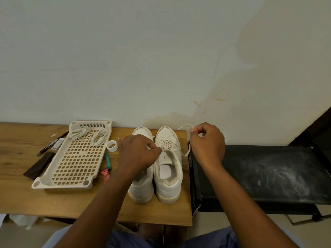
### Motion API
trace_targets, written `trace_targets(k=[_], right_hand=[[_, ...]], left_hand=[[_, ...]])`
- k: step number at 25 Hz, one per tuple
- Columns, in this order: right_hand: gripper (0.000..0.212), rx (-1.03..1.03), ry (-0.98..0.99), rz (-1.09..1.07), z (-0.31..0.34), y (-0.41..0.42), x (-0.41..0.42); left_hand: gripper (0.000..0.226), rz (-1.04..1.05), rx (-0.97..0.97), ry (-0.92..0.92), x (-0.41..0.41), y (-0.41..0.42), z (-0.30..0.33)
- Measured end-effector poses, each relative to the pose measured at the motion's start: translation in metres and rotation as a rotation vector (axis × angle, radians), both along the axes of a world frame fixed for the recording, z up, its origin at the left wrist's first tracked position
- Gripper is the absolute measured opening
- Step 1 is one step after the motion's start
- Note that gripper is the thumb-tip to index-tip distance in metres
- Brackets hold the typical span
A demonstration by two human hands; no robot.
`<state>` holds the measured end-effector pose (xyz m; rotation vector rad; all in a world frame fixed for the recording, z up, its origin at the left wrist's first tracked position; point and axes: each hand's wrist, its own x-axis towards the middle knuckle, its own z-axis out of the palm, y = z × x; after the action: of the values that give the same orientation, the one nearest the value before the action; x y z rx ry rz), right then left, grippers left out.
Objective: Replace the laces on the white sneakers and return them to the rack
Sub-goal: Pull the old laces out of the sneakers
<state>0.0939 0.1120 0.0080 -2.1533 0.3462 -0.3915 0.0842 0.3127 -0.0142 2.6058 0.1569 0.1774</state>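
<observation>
Two white sneakers stand side by side on the wooden table (pixel 21 197), toes toward the wall. The right sneaker (pixel 168 178) is laced over its tongue. My right hand (pixel 207 145) pinches one end of its lace (pixel 186 126), which loops up beside the toe and trails down the shoe's right side. My left hand (pixel 138 153) hovers over the left sneaker (pixel 140 190) and pinches at the lacing near the right shoe's eyelets; what its fingertips grip is hidden. A cream plastic rack (pixel 71 163) lies to the left with loose white laces (pixel 88 135) piled at its far end.
Between rack and shoes lie a white tape ring (pixel 112 145), a green pen (pixel 108 161) and a small red packet (pixel 105 173). Markers (pixel 52 143) and a dark cloth (pixel 40 165) lie left of the rack. A black dusty stand (pixel 268 174) abuts the table's right edge.
</observation>
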Motion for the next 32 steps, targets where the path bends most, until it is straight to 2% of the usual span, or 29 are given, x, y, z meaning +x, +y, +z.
trace_targets(k=[1, 2, 3, 4, 6, 8, 11, 16, 19, 21, 23, 27, 30, 32], right_hand=[[0.009, -0.039, 0.049, 0.003, -0.001, -0.006, 0.002], [0.009, -0.098, 0.123, 0.049, -0.001, -0.009, 0.002], [0.026, -0.139, 0.199, 0.111, -0.002, -0.008, 0.002], [0.033, -0.137, 0.249, 0.182, -0.004, -0.006, 0.001], [0.020, -0.152, 0.298, 0.315, -0.002, 0.002, -0.003], [0.023, -0.208, 0.349, 0.392, -0.004, 0.010, -0.005], [0.035, -0.204, 0.366, 0.386, -0.007, 0.011, -0.004], [0.022, -0.134, 0.383, 0.398, -0.007, 0.008, 0.001], [0.018, -0.137, 0.418, 0.389, -0.009, 0.005, 0.004], [0.016, -0.120, 0.441, 0.386, -0.009, 0.004, 0.005], [0.016, -0.102, 0.442, 0.386, -0.010, 0.003, 0.006], [0.017, -0.104, 0.424, 0.390, -0.012, 0.004, 0.006], [0.018, -0.100, 0.411, 0.396, -0.012, 0.004, 0.006], [0.019, -0.101, 0.402, 0.401, -0.012, 0.005, 0.005]], left_hand=[[0.041, 0.004, -0.009, -0.025, -0.002, -0.002, 0.001], [0.039, -0.001, -0.033, -0.059, -0.004, -0.006, 0.002], [0.038, -0.024, -0.065, -0.090, -0.006, -0.010, 0.003], [0.039, -0.061, -0.079, -0.119, -0.009, -0.014, 0.004], [0.045, -0.140, -0.035, -0.139, -0.011, -0.021, 0.005], [0.043, -0.174, 0.053, -0.110, -0.013, -0.027, 0.006], [0.036, -0.160, 0.171, -0.085, -0.018, -0.033, 0.005], [0.017, -0.062, 0.235, -0.151, -0.020, -0.042, 0.004], [0.005, 0.014, 0.088, -0.194, -0.020, -0.041, 0.003], [0.009, 0.119, -0.114, -0.189, -0.018, -0.036, 0.005], [0.008, 0.164, -0.209, -0.152, -0.015, -0.033, 0.007], [0.031, -0.077, -0.060, -0.167, -0.017, -0.038, 0.008], [0.024, -0.162, 0.132, -0.151, -0.018, -0.040, 0.005], [0.015, -0.126, 0.163, -0.144, -0.016, -0.038, 0.000]])
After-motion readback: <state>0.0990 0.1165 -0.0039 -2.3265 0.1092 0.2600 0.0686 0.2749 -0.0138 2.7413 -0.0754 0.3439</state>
